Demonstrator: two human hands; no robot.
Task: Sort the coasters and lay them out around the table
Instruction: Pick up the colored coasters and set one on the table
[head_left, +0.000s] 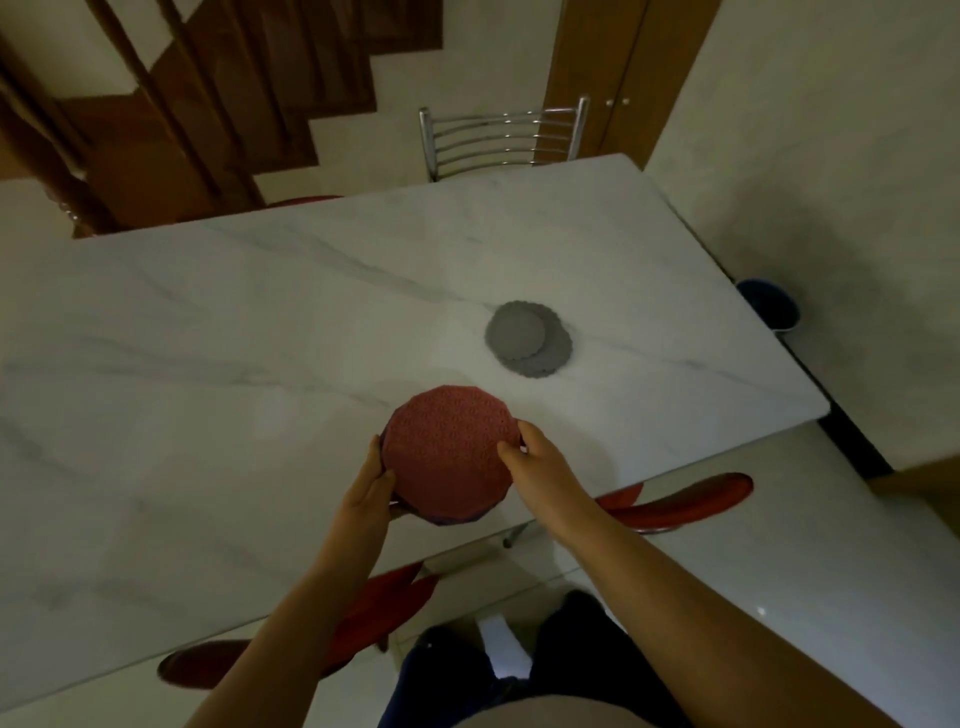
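Observation:
A stack of round coasters (449, 454) with a red patterned one on top is held just above the white marble table (208, 322), near its front edge. My left hand (371, 486) grips the stack's left rim, with darker coasters showing underneath. My right hand (524, 452) pinches the right edge of the top red coaster. Farther back to the right, a small pile of grey coasters (527, 338) lies flat on the table, a plain round one atop scalloped ones.
A metal-backed chair (501, 137) stands at the table's far side. Red chair seats (680, 501) sit along the near edge, one (374, 608) under my left arm. A wooden staircase (208, 104) rises at the back left. A dark bowl (769, 304) sits on the floor to the right.

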